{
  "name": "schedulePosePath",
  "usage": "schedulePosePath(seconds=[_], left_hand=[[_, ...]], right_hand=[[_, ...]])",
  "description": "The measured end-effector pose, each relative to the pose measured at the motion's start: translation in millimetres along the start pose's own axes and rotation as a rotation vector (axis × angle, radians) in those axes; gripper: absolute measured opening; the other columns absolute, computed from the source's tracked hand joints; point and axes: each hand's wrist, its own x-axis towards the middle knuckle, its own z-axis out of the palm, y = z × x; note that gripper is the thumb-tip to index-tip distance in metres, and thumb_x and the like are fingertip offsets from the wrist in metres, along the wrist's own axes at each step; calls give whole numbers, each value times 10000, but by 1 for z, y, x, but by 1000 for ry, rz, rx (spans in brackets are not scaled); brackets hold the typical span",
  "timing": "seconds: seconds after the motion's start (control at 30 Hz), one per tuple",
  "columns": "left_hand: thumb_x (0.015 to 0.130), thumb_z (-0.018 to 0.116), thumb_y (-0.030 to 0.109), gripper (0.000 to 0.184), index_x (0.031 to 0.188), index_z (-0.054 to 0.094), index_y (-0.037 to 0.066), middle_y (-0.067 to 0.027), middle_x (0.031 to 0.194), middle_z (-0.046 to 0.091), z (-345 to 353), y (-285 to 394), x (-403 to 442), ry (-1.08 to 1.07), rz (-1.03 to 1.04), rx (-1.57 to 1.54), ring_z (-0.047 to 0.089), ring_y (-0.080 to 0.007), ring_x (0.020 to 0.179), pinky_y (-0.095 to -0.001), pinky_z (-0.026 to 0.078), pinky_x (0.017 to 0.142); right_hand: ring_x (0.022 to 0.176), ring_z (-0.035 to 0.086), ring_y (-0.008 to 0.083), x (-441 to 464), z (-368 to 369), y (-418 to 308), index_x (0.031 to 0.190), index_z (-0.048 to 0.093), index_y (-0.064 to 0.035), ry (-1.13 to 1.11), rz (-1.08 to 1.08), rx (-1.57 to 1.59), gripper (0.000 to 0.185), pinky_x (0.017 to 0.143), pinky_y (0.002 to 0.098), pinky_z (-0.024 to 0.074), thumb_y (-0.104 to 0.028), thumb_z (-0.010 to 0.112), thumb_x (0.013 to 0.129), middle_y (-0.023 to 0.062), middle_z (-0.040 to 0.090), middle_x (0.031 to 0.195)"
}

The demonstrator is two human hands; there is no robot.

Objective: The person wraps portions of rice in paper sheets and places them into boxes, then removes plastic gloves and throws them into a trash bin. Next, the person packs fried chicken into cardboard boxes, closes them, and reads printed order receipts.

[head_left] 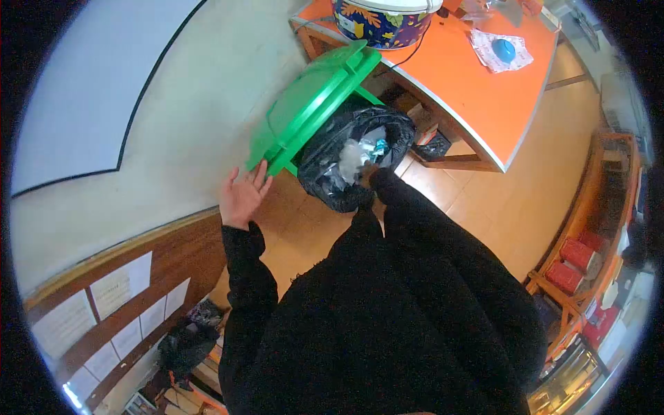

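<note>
A green bin lid (304,104) is tilted up against the wall on the left. My left hand (243,197) is palm up with its fingers stretched out, the tips at the lid's lower edge. Below the lid is a bin lined with a black bag (325,155), its mouth open. Inside lie crumpled whitish plastic (351,158) and a piece of blue-and-white wrapping (380,146). My right hand (369,174) reaches into the bag's mouth beside the plastic. Its fingers are dark and blurred, so whether they grip anything does not show.
An orange-topped table (477,90) stands to the right of the bin. On it are a leaf-patterned tub (384,24) and a blue object (504,50) on patterned paper. A wooden shelf (588,235) with red packs (575,254) runs along the right. Papers (119,285) hang on the left wall.
</note>
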Motion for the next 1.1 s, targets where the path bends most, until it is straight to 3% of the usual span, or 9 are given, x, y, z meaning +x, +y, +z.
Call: schedulePosePath(seconds=[0.1, 0.17, 0.23, 0.3, 0.4, 0.5, 0.7, 0.87, 1.1], left_hand=[[825, 401, 270, 443, 1167, 316, 1, -143, 1203, 387, 6, -8, -1, -8, 15, 48, 350, -245, 1141, -450, 278, 922], [824, 399, 283, 455, 1170, 311, 1, -142, 1199, 389, 7, -14, 2, -4, 7, 71, 352, -255, 1134, -453, 281, 919], [801, 434, 308, 504, 1178, 298, 2, -131, 1189, 379, 8, -21, 4, 156, -20, 84, 347, -269, 1116, -436, 277, 921], [787, 451, 324, 533, 1175, 295, -6, -135, 1189, 375, 17, -23, 4, 235, -9, 98, 345, -273, 1114, -436, 280, 919], [764, 480, 342, 573, 1162, 293, -24, -141, 1185, 371, 21, -24, 5, 272, 40, 84, 343, -276, 1110, -435, 284, 917], [761, 497, 328, 559, 1128, 308, -49, -150, 1179, 384, 29, -15, 2, 259, 128, 34, 356, -271, 1112, -440, 293, 915], [782, 488, 333, 548, 1134, 305, -46, -151, 1175, 409, 24, -11, 1, 201, 248, 51, 401, -276, 1097, -457, 314, 900], [772, 493, 369, 599, 1176, 288, -24, -144, 1193, 388, 24, -31, 2, 288, 223, 102, 407, -271, 1075, -450, 324, 891], [785, 469, 401, 564, 1187, 326, 32, -142, 1105, 450, -14, -58, 10, 463, -116, 101, 413, -267, 1051, -444, 322, 881]], right_hand=[[1068, 347, 337, -2, 0, -26, 1111, 435, -97, -137, -50, -324, 380, 864, 466, 289, -261, 443, 768, 184, 337, 1158], [1161, 267, 349, 16, -1, -35, 1161, 394, -104, 13, -216, -447, 360, 921, 506, 228, -220, 378, 820, 178, 245, 1282], [1025, 388, 308, 42, 4, -29, 1023, 469, -93, 423, -514, -454, 296, 833, 496, 328, -228, 439, 761, 124, 405, 1118], [1028, 399, 312, 83, 17, -26, 1074, 447, -85, 420, -430, -208, 317, 859, 462, 317, -220, 412, 789, 140, 401, 1136], [963, 443, 316, 153, 84, 36, 1101, 441, -73, 262, -356, 84, 332, 844, 421, 338, -233, 388, 815, 150, 438, 1088], [1001, 420, 292, 121, 67, 57, 1122, 443, -120, -226, -312, -356, 436, 871, 405, 328, -392, 405, 783, 123, 456, 1086], [1007, 428, 278, 127, 41, 112, 1105, 459, -94, -74, -138, -315, 422, 872, 392, 333, -375, 420, 793, 125, 466, 1086], [1011, 435, 267, 170, 26, 100, 1090, 471, -72, 49, -83, -229, 411, 872, 381, 336, -361, 433, 800, 126, 474, 1087], [1017, 444, 252, 77, -29, 72, 1070, 490, -41, -301, -282, -197, 399, 872, 365, 341, -342, 450, 811, 128, 485, 1087]])
